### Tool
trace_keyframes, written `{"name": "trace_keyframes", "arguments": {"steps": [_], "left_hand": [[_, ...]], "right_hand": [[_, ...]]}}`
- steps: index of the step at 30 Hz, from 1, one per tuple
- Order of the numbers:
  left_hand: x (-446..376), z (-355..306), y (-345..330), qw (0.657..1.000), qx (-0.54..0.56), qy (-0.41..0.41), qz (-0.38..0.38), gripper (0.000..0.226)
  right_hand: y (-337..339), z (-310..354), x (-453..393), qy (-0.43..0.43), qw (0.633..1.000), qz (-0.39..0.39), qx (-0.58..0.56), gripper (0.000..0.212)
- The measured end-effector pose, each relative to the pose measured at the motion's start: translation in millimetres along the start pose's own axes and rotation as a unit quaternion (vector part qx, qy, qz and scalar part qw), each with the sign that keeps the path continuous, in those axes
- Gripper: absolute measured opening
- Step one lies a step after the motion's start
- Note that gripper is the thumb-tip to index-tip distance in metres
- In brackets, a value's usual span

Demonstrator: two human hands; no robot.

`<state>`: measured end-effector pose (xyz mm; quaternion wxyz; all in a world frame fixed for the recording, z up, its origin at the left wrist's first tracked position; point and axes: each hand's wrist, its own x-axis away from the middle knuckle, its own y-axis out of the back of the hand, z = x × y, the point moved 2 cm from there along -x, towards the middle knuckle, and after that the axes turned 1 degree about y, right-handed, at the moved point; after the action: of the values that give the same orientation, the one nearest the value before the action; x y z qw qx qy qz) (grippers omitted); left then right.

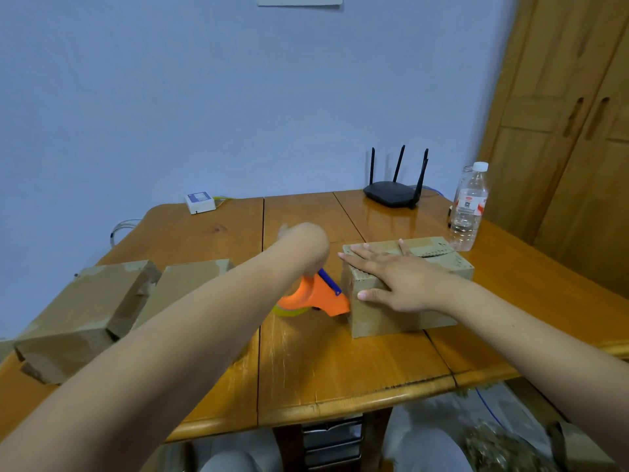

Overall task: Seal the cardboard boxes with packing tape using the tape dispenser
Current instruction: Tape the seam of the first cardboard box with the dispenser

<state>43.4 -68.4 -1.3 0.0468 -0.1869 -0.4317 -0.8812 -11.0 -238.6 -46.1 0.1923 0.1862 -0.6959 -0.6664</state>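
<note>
Broadly, the wooden bench (340, 369) carries two cardboard boxes (81, 311) at the left, partly hidden by the left forearm. Right of centre sits a third box (391, 318), the right hand (401, 281) lying flat on its top, fingers straight. The left hand (303, 243) is blurred, its grip curled round the orange tape dispenser (316, 298), just beside that box.

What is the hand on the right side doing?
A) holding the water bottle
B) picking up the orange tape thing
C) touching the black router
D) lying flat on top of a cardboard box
D: the right hand lies with fingers spread flat on the cardboard box, while the left hand holds the orange tape dispenser beside it.
</note>
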Motion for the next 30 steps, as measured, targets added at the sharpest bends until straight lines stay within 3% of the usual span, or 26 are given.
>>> {"name": "trace_keyframes", "arguments": {"steps": [6,8,9,10,12,14,16,17,19,22,24,30], "left_hand": [[15,62,-23,0.995,0.089,0.036,0.033,0.029],[14,91,-34,0.969,0.235,0.06,0.048,0.02],[13,102,-40,0.935,0.345,0.071,0.04,0.014],[11,108,-46,0.885,0.458,0.075,0.023,0.013],[13,104,-54,0.751,0.655,0.081,-0.031,0.014],[17,86,-56,0.601,0.796,0.053,-0.051,0.019],[24,61,-57,0.452,0.892,-0.016,-0.012,0.032],[28,49,-57,0.393,0.918,-0.047,0.019,0.038],[33,27,-56,0.315,0.944,-0.081,0.058,0.043],[38,2,-52,0.273,0.954,-0.106,0.068,0.039],[40,-8,-51,0.266,0.955,-0.112,0.067,0.038],[45,-19,-60,0.357,0.918,-0.143,0.098,0.036]], "right_hand": [[6,-2,2,-0.036,0.995,-0.005,-0.096,0.081],[13,-3,2,-0.058,0.975,-0.032,-0.212,0.075],[17,-5,2,-0.069,0.959,-0.071,-0.266,0.071],[20,-9,1,-0.085,0.939,-0.123,-0.311,0.064],[25,-19,2,-0.145,0.897,-0.236,-0.346,0.047],[25,-31,1,-0.23,0.889,-0.278,-0.283,0.042],[20,-42,-1,-0.309,0.905,-0.229,-0.183,0.055],[16,-46,-1,-0.342,0.907,-0.189,-0.158,0.065],[9,-47,0,-0.388,0.901,-0.118,-0.155,0.081],[4,-44,0,-0.402,0.902,-0.071,-0.138,0.083],[4,-40,-1,-0.407,0.903,-0.07,-0.12,0.078],[3,-32,-5,-0.416,0.901,-0.052,-0.112,0.072]]}}
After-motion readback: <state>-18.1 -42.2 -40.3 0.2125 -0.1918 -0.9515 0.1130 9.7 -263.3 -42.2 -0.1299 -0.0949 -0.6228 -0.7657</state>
